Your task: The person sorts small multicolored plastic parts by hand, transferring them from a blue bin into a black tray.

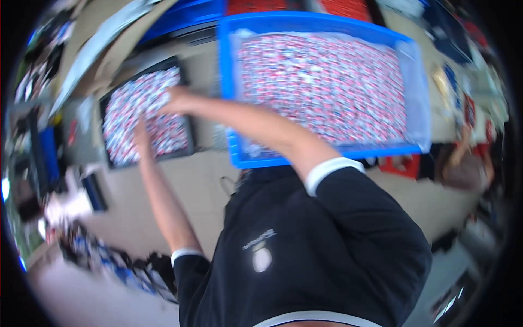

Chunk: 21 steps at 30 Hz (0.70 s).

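Both my arms stretch out to a black tray at the left, filled with many small pink, white and grey pieces that are too blurred to name. My left hand is down at the middle of these pieces. Near the tray's right rim, my right hand is over or on the pieces. Motion smears the fingers of both hands, so I cannot make out whether they hold anything. To the right stands a large blue crate with a clear plastic liner, holding more of the same kind of pieces.
Behind the crate, red contents show in other containers, next to a blue bin. Cardboard stands at the upper left. At the right, another person's arm is near a red container. Pale floor shows below the tray.
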### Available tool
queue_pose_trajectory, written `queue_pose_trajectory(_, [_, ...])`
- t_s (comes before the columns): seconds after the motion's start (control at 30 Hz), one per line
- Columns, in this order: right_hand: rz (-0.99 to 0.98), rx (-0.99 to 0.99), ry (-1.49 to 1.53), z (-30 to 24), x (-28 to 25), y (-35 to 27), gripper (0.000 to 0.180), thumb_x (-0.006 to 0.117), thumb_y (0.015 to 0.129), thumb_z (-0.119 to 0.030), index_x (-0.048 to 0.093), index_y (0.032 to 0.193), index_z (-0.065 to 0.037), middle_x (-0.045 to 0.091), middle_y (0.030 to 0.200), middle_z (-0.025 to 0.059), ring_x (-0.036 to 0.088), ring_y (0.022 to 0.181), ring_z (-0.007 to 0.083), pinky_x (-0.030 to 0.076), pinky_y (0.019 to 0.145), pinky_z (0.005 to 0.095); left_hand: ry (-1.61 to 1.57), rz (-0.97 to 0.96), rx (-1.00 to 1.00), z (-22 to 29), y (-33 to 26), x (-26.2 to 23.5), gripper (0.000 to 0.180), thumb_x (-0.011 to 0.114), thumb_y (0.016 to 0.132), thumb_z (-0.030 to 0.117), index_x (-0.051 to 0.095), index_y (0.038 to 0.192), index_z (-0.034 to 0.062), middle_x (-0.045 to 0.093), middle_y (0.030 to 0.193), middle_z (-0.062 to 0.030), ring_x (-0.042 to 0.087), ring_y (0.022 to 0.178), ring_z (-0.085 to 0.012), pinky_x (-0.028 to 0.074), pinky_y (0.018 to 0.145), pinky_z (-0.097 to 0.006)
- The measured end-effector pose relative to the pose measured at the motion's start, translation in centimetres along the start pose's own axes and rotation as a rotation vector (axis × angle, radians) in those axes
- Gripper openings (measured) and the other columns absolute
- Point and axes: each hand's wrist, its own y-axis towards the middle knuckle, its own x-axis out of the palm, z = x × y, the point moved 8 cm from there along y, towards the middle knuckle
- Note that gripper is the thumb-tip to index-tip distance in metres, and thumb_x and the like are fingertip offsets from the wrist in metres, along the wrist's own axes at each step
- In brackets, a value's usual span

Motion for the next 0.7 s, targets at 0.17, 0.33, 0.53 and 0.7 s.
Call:
queue_pose_trajectory(0.17, [0.097,-0.551,-0.351,-3.5,-5.5,-9.5,0.055,0.064,0.075,-0.029,0.051,0.121,-0.002,0.058,0.112,0.0208,0.057,0.103,0.0333,0.045,0.089,0.0422,0.601,0.234,0.507,3.6,-2.1,-3.0,0.055,0.057,0.088,0.040,0.054,0.120,-0.0049,0.059,0.114,-0.0205,0.055,0.104,-0.0272,0.040,0.092,-0.032])
queue_pose_trajectory(0.33, [0.404,0.182,-0.715,10.2,-26.6,-24.1,0.031,0.061,0.079,-0.021,0.060,0.107,-0.010,0.064,0.092,0.0143,0.062,0.087,0.0316,0.049,0.075,0.0412,0.220,-0.326,0.515,12.6,-14.0,13.1,0.030,0.059,0.089,0.016,0.060,0.113,-0.0021,0.065,0.101,-0.0122,0.060,0.088,-0.0135,0.047,0.078,-0.024])
queue_pose_trajectory(0.53, [0.208,0.290,-0.962,18.4,-32.3,-33.0,0.056,0.067,0.074,-0.020,0.046,0.125,-0.016,0.054,0.109,0.0136,0.059,0.096,0.0326,0.049,0.080,0.0438,0.372,-1.043,0.621,11.4,-28.7,34.7,0.030,0.066,0.082,0.018,0.062,0.108,0.0043,0.063,0.091,-0.0127,0.063,0.081,-0.0213,0.050,0.072,-0.030])
queue_pose_trajectory(0.7, [0.178,0.223,-0.960,20.3,-32.1,-33.1,0.053,0.068,0.076,-0.024,0.044,0.122,-0.015,0.052,0.108,0.0144,0.060,0.091,0.0337,0.051,0.075,0.0452,0.696,-1.046,0.978,8.5,-35.6,44.4,0.052,0.070,0.075,0.021,0.049,0.122,0.0091,0.054,0.106,-0.0145,0.061,0.087,-0.0330,0.052,0.070,-0.041])
